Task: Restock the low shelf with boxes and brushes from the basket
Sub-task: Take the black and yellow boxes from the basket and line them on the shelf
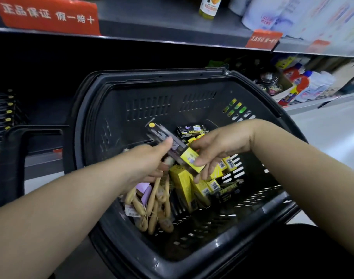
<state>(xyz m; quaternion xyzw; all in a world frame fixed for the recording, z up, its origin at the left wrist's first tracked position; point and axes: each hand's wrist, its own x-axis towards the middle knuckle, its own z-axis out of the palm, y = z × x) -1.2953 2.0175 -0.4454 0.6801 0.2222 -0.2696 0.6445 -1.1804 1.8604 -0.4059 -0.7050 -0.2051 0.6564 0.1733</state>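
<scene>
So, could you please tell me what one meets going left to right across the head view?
The black handle → left hand → long pack held by both hands → right hand → bottles.

Left hand and right hand grip black-yellow box over basket; brushes inside.

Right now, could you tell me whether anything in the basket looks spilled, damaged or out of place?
Nothing looks spilled or damaged. The yellow boxes and wooden brushes merely lie jumbled at odd angles inside the basket, as loose stock would.
</scene>
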